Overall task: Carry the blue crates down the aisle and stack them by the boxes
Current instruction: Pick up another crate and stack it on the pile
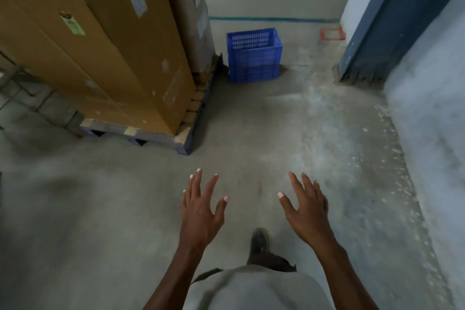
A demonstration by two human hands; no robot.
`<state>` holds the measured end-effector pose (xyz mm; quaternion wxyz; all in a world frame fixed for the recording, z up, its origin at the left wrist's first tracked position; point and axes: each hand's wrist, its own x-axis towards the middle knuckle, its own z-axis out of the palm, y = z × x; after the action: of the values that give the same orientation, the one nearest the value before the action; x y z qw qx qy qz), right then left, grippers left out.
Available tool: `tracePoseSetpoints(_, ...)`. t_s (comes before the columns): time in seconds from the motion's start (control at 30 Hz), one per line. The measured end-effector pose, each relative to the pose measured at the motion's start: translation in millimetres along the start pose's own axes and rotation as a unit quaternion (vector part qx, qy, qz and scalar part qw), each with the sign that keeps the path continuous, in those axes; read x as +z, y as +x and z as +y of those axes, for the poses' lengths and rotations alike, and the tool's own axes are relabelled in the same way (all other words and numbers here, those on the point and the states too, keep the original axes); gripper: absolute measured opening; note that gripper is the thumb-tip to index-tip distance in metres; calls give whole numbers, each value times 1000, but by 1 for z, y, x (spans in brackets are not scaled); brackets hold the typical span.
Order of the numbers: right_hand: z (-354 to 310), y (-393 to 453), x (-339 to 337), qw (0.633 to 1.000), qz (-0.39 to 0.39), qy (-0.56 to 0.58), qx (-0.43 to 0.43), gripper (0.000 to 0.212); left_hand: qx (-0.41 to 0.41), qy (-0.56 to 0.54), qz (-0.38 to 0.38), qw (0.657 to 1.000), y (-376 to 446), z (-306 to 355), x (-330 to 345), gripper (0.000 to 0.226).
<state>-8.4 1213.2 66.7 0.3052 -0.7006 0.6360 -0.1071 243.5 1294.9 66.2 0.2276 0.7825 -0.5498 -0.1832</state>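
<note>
Head view, nearest first: the left hand (201,209) and right hand (305,205) are held out over the concrete floor (125,209), fingers straight and spread, grasping nothing. Between and below the forearms a dark shoe (259,240) stands on the floor. Farther off on the left, tall cardboard boxes (108,40) stand on a pallet (181,139). Beyond the pallet's far right corner, just beside it, blue crates (254,55) sit stacked on the floor, one on another. To the far right stands a dark blue pillar (392,20), with a red tape square (331,33) on the floor beside it and a blue floor line (271,18) beyond the crates.
</note>
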Motion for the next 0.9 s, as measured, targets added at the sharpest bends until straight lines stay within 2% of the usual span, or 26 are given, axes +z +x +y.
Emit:
tracePoseSetpoints(0.27,-57,252,-53,1000,5,-9,-19,66,-18,-24,43,999,239,32,-10,57)
tracePoseSetpoints(0.5,-99,452,-66,1000,18,-3,9,67,0,-27,-5,1000,469,43,4,60)
tracePoseSetpoints(0.67,-137,580,-98,999,25,28,38,66,43,-16,-37,998,640,66,-1,62)
tracePoseSetpoints(0.77,-146,651,-112,995,46,63,63,65,58,-12,-35,998,729,77,5,64)
tracePoseSetpoints(0.9,-149,764,-121,994,31,68,82,66,54,2,-32,998,841,85,26,60)
